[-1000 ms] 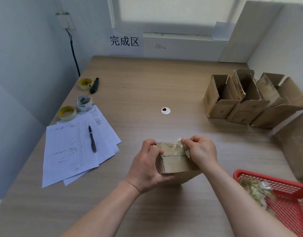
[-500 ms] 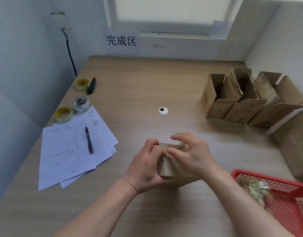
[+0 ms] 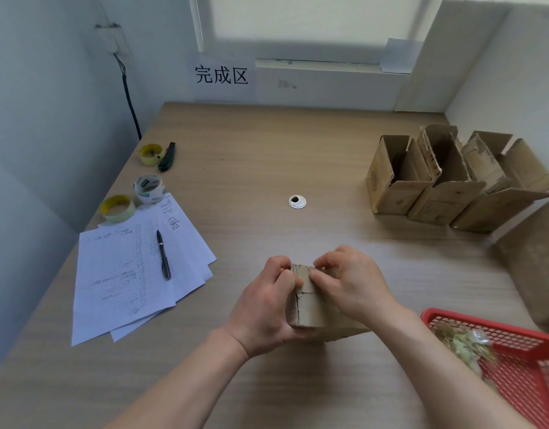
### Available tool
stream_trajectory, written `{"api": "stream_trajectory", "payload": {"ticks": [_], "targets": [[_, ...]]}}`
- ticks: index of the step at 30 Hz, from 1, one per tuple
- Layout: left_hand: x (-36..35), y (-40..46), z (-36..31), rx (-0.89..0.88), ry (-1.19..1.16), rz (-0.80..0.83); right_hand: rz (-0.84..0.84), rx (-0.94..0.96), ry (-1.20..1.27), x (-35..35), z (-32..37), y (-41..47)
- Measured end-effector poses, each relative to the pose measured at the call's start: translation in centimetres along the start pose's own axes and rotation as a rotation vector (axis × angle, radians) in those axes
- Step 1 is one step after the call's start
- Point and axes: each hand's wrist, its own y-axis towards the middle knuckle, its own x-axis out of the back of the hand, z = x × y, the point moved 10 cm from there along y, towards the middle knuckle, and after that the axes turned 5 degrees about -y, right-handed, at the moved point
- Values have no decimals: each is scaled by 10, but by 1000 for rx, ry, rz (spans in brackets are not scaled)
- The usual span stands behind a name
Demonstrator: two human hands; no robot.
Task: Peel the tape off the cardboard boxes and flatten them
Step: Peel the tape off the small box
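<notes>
Head view: small cardboard box (image 3: 310,308) stands on the wooden table (image 3: 267,150), near its front edge, centre. Left hand (image 3: 267,308) grips the box's left side, fingers curled over its top edge. Right hand (image 3: 350,283) rests on the top right, fingertips pinching at the top seam; whether tape sits between them, cannot tell. Three opened boxes (image 3: 446,181) at far right. Red basket (image 3: 520,360) with crumpled tape scraps at near right. Papers (image 3: 121,274) with pen (image 3: 163,254) and tape rolls (image 3: 147,188) at left.

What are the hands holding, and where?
Left hand grips the small cardboard box by its left side; right hand pinches at its top edge.
</notes>
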Motion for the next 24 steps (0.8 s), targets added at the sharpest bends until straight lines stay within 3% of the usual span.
{"api": "stream_trajectory", "payload": {"ticks": [7, 13, 24], "targets": [[-1, 1, -1, -19, 17, -10, 13, -152, -3, 1, -5, 3], [2, 1, 2, -41, -11, -39, 16, -165, 292, -12, -6, 2], [5, -5, 6, -85, 50, -93, -142, -199, 364, -33, -17, -4]]}}
